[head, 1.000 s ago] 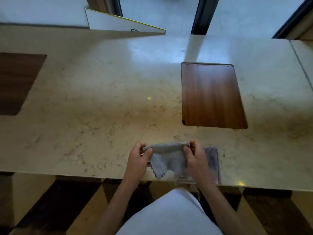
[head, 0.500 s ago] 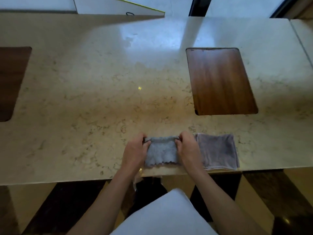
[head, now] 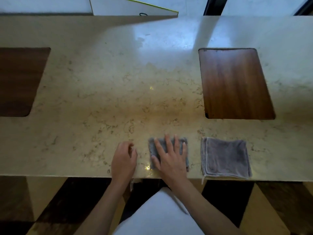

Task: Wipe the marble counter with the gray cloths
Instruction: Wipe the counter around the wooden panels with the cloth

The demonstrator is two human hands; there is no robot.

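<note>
A folded gray cloth [head: 153, 147] lies flat on the marble counter [head: 105, 99] near its front edge. My right hand [head: 171, 156] presses flat on top of it with fingers spread, covering most of it. My left hand [head: 124, 160] rests on the bare marble just left of that cloth, fingers loosely curled, holding nothing. A second gray cloth [head: 225, 157], folded into a square with pale stitched edges, lies to the right of my right hand, untouched.
A wooden inset panel [head: 235, 83] sits in the counter at the right, and a darker one [head: 18, 80] at the far left. A white angled board [head: 132, 7] stands at the back edge. The counter's front edge runs just below my wrists.
Both hands were pinching the cloth's top edge and folding it. Now the cloth lies flat, my left hand has let go and moved left, and my right palm rests on it.
</note>
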